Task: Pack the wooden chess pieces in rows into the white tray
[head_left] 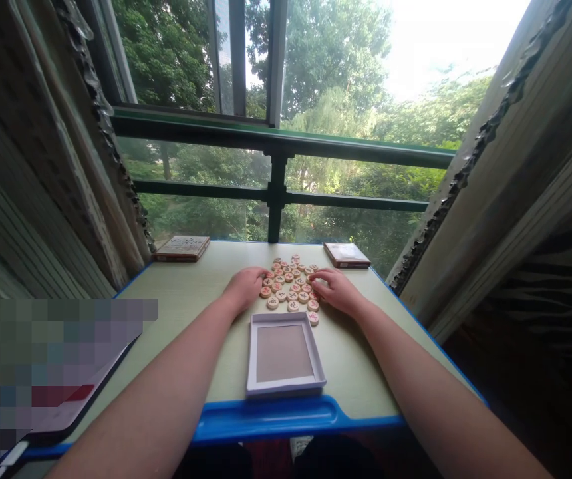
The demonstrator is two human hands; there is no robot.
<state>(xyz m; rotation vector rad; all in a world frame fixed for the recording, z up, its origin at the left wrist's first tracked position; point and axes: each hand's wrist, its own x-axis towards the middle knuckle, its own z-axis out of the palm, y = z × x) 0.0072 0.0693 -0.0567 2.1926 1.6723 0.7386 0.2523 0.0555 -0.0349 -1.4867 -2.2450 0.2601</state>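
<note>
Round wooden xiangqi pieces (pixel 293 287) with red and black characters lie in a loose cluster at the middle of the table. My left hand (pixel 245 290) rests at the cluster's left edge, fingers stretched toward the outer pieces. Opposite it, my right hand (pixel 336 290) reaches in from the right, its fingers somewhat apart and touching or nearly touching pieces. Neither hand has lifted a piece. Closest to me, below the pieces, an open shallow white box tray (pixel 286 384) lies flat, with one piece (pixel 312 318) beside its upper right corner.
The pale table (pixel 186 286) has a blue edge with a moulded pen groove (pixel 271 418). Flat boxes sit at the far left (pixel 183 247) and far right (pixel 346 255) corners. A pixelated device (pixel 56 372) occupies the left side. Curtains flank a railed window.
</note>
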